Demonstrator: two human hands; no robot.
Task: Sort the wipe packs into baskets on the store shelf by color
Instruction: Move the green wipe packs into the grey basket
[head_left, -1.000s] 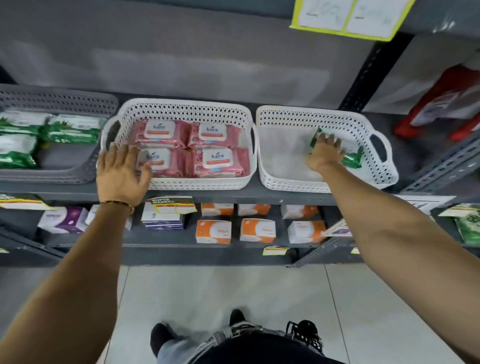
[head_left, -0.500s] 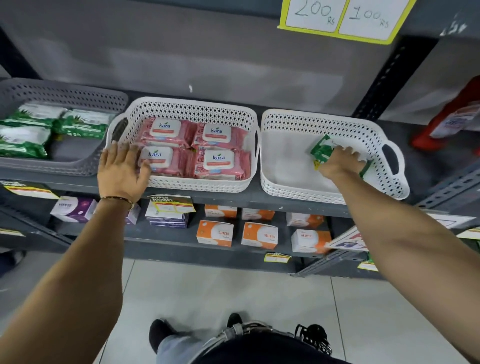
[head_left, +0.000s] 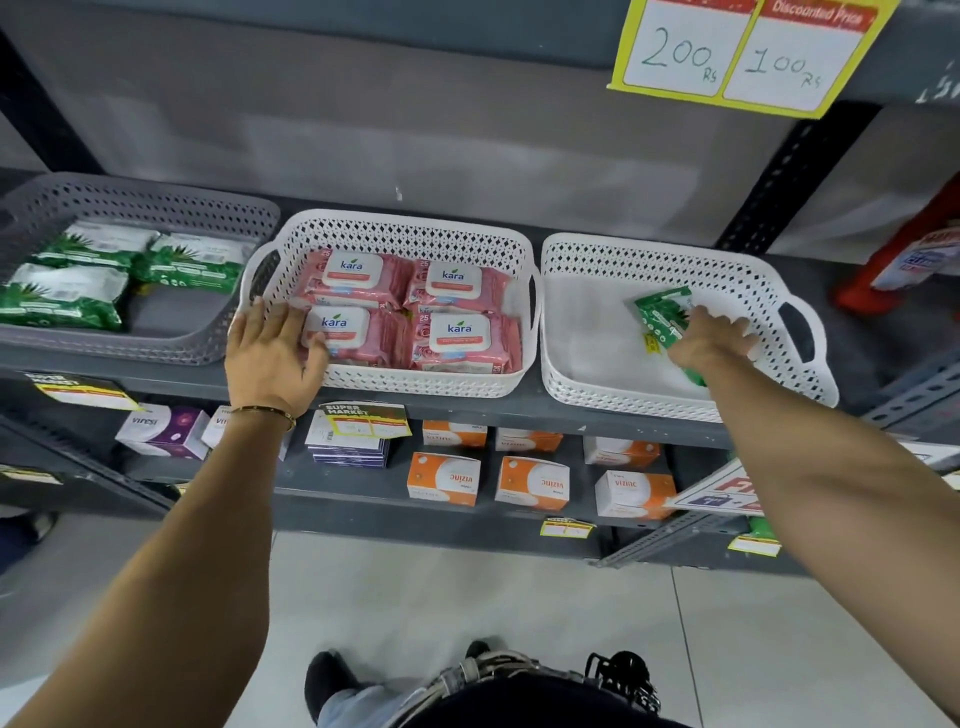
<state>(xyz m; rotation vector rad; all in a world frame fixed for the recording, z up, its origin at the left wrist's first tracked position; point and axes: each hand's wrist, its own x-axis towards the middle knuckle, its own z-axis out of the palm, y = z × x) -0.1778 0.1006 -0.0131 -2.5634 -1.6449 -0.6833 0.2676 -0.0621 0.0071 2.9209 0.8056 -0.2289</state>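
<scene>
The right hand (head_left: 714, 340), fingers now closed around the last green wipe pack (head_left: 662, 319), has lifted it inside the right white basket (head_left: 810, 382), ready for the grey basket (head_left: 156, 345); the left hand (head_left: 275, 358) rests open on the pink-pack basket (head_left: 415, 382).

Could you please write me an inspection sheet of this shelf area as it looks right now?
Surface: grey shelf carrying three baskets side by side.
Job's things: grey basket holds green packs; middle basket holds four pink packs; right basket holds one green pack.
Clutter: boxes on the lower shelf; price sign above.
Grippers: left hand rests on the middle basket's rim, open; right hand grips the green pack.
Cables: nothing seen.
Surroundings: tiled floor, red items at right.
</scene>
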